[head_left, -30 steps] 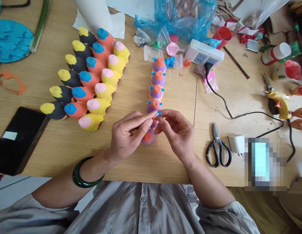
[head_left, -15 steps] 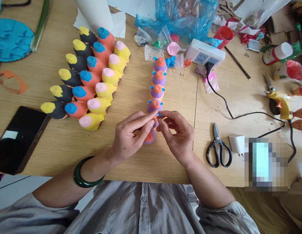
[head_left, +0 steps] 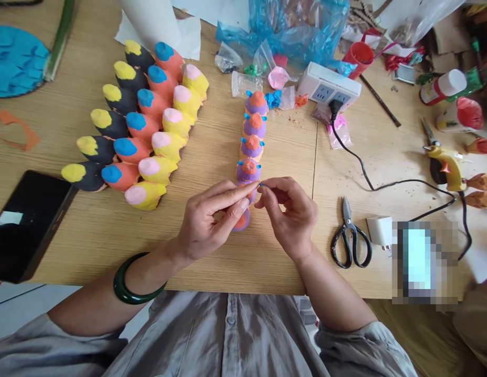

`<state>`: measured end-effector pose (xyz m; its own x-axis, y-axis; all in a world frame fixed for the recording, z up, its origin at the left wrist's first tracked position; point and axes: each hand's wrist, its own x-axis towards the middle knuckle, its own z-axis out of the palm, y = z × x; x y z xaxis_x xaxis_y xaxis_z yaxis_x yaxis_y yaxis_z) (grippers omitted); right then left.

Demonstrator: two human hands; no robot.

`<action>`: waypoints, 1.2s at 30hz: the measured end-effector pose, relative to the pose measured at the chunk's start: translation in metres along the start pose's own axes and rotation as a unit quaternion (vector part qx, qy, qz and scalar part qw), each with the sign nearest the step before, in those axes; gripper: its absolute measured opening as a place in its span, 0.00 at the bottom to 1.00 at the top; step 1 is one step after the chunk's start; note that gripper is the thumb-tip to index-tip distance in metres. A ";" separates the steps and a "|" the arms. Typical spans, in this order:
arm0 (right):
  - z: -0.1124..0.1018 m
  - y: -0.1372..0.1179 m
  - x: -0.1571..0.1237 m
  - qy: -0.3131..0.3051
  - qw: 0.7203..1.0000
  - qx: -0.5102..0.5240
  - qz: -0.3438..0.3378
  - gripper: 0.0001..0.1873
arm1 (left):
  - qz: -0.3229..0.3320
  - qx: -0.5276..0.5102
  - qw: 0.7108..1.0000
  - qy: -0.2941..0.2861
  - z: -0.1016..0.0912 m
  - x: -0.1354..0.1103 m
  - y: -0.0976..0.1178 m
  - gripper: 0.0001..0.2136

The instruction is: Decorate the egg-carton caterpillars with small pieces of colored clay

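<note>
A narrow strip of cone-like bumps [head_left: 251,147] runs away from me, purple with orange tops, like egg-carton cups coated in modelling clay. Its far bumps each carry two small blue bits at the sides. My left hand [head_left: 206,217], with a dark green bangle on its wrist, is closed over a near bump, thumb and fingers on either side. My right hand [head_left: 292,214] pinches a tiny bit of blue clay [head_left: 261,184] between thumb and forefinger, right by the left fingertips. The hands partly hide the two nearest bumps.
Left stands a larger block of bumps [head_left: 157,137] in black, orange and yellow, beside a black phone [head_left: 29,225]. Scissors [head_left: 350,235], a white charger [head_left: 379,231] and a corded power strip [head_left: 328,86] lie right. A glue gun [head_left: 447,165] sits farther right; blue clay [head_left: 274,98] lies beyond.
My right thumb and forefinger have closed tighter on the blue clay, covering more of it, and the hand has shifted slightly right. My left hand stays over the strip.
</note>
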<state>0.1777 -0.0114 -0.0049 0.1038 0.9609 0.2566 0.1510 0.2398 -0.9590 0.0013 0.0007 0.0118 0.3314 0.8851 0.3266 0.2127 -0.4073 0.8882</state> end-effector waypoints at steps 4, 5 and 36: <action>-0.001 -0.005 0.004 -0.016 0.982 0.127 0.141 0.13 | -0.002 0.007 0.999 0.040 0.000 0.002 0.000 0.14; -0.002 -0.006 0.006 -0.022 0.974 0.156 0.165 0.14 | -0.007 0.008 0.999 0.050 0.001 0.002 0.000 0.13; 0.000 -0.017 0.003 -0.118 0.933 0.227 0.254 0.18 | 0.001 0.053 0.992 0.113 0.002 0.003 -0.007 0.07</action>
<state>0.1756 -0.0130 0.0121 -0.1784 0.9575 -0.2267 -0.2960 -0.2720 -0.9156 0.0030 0.0063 0.0057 0.1199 0.9074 0.4028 0.3117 -0.4196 0.8525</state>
